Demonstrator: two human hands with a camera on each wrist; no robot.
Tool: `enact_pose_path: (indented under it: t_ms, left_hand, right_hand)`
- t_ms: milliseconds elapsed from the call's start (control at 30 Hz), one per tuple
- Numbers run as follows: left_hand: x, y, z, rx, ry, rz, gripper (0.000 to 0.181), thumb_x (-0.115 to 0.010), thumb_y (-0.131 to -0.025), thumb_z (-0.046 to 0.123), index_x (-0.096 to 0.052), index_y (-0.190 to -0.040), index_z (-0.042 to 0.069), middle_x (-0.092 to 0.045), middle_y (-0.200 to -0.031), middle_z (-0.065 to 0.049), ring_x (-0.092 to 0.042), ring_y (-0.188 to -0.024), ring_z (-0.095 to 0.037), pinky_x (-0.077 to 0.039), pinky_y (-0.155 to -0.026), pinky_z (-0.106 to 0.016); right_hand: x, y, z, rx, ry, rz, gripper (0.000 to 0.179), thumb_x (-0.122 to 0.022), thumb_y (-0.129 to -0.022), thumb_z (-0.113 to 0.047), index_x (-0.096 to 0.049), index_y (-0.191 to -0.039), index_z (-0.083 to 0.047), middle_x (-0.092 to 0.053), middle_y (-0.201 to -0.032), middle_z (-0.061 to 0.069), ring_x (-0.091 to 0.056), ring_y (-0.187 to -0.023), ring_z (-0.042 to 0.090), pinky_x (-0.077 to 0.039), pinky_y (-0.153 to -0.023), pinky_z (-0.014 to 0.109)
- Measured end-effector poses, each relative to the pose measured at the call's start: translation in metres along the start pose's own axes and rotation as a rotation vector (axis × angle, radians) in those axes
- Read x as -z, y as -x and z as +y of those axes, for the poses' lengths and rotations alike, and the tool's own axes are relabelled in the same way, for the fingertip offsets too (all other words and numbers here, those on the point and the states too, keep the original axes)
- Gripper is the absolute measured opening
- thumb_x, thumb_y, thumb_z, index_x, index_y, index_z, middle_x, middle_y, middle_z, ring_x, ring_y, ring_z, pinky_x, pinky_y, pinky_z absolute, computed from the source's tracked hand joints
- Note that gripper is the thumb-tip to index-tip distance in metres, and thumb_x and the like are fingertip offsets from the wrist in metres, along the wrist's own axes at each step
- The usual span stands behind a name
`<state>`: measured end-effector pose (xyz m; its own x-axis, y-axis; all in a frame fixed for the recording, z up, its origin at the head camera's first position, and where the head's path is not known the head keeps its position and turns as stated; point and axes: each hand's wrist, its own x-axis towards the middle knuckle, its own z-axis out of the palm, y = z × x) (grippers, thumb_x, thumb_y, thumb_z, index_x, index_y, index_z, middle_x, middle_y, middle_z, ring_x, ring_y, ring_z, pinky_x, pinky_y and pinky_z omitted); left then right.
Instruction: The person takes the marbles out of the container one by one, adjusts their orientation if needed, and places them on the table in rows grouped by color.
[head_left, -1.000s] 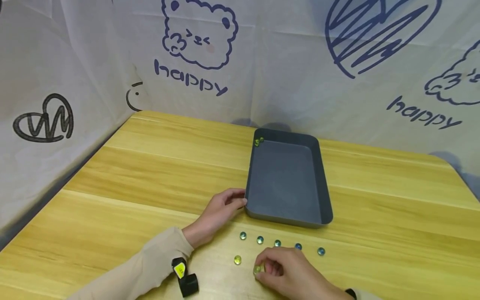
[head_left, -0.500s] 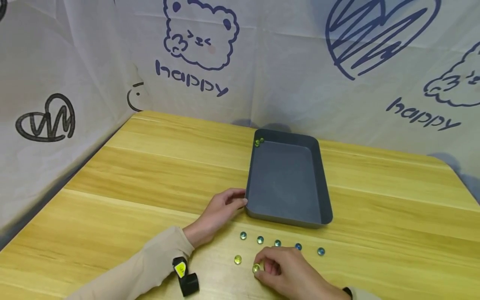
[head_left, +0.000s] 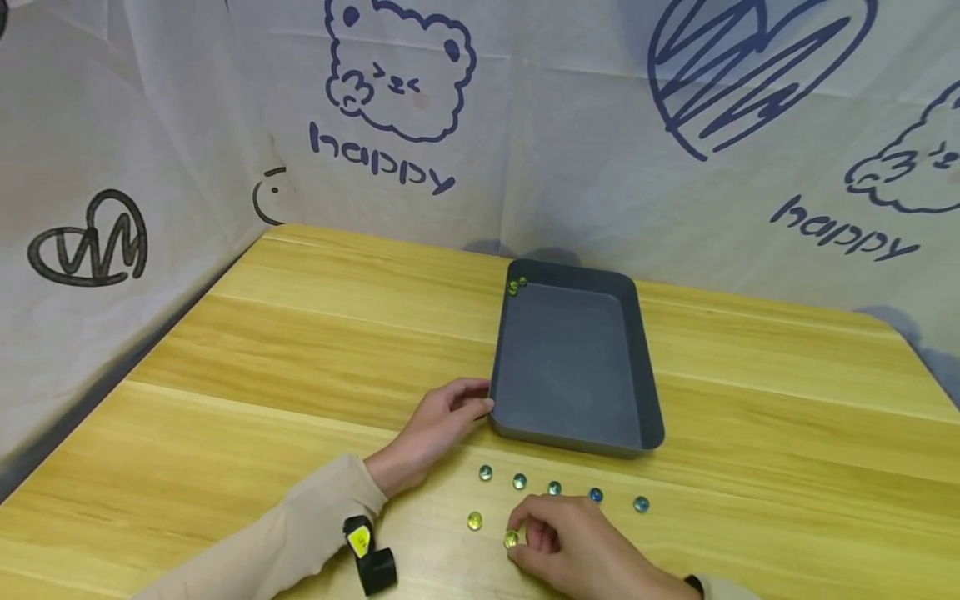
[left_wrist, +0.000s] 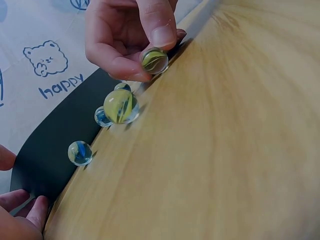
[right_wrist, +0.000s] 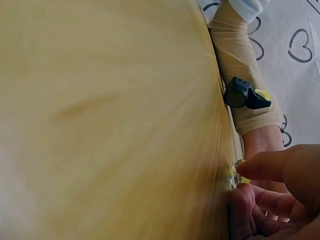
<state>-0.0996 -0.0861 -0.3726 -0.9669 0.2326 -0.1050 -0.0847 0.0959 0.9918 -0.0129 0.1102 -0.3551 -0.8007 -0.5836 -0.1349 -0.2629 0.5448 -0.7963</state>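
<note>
1. White cloth [head_left: 555, 158] hangs behind and to the left of the workspace, printed with dark hearts, bear faces and the word "happy".
2. Below it spreads a pale yellow wood-grain table [head_left: 300, 333] with rounded far corners.
3. A dark grey rectangular tray with raised walls [head_left: 570, 367] sits near the middle of the table. A few yellow-green marbles [head_left: 513, 287] cluster in its far left corner; they are too small to count surely.
4. The person's left hand [head_left: 435, 429] rests against the outside of the tray's left wall, by the near corner, fingers relaxed and lightly bent.
5. The person's right hand [head_left: 570, 542] pinches a clear glass marble with a yellow swirl [head_left: 512, 539] between thumb and forefinger, just above or on the table; which of the two cannot be told.
6. Just left of the pinched marble lies a second yellow-swirled glass marble [head_left: 475, 521], apart from the hand.
7. Between the tray and these two, five clear glass marbles with blue swirls [head_left: 520, 482] lie spaced in a row, none touching another.
8. A beige sleeve [head_left: 277, 533] covers the left forearm, with a black wrist camera [head_left: 375, 568] bearing a yellow label.
</note>
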Motion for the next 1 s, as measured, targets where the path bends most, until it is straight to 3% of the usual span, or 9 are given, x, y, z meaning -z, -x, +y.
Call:
enact_pose_path:
  t_ms: [1000]
  left_hand:
    - [-0.0006, -0.0016, -0.0013, 0.006, -0.007, 0.017, 0.037, -0.058, -0.094, 0.014, -0.058, -0.128, -0.002, -0.062, -0.121, -0.011, -0.056, -0.112, -0.022, -0.045, -0.097, -0.039]
  right_hand:
    - [0.0033, 0.0015, -0.0001, -0.024, -0.037, -0.019, 0.020, -0.073, -0.087, -0.021, -0.067, -0.104, -0.011, -0.055, -0.072, -0.013, -0.051, -0.063, 0.002, -0.046, -0.058, 0.021]
